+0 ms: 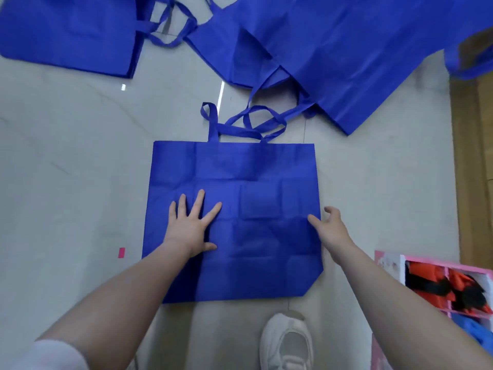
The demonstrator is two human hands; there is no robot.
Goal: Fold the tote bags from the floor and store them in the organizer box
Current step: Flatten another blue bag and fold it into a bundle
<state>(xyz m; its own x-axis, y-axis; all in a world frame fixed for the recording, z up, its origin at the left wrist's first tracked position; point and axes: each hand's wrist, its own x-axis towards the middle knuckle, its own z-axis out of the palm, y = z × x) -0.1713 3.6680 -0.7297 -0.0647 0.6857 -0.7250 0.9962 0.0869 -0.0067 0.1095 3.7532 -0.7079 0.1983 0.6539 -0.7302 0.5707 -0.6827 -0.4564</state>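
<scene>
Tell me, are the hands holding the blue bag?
No. The left hand presses flat on the tote bag; the right hand reaches its right edge, fingers open.

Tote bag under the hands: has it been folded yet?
No, the tote bag lies spread flat, the left hand pressing it.

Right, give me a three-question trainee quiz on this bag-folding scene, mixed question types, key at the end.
1. True or false: the left hand lies flat with spread fingers on the blue tote bag.
2. Multiple choice: the right hand is at the bag's A) handles B) right edge C) bottom left corner.
3. Short answer: what colours of folded fabric show inside the pink organizer box?

Key:
1. True.
2. B.
3. Orange-red with black in the upper compartments, blue in the one below.
</scene>
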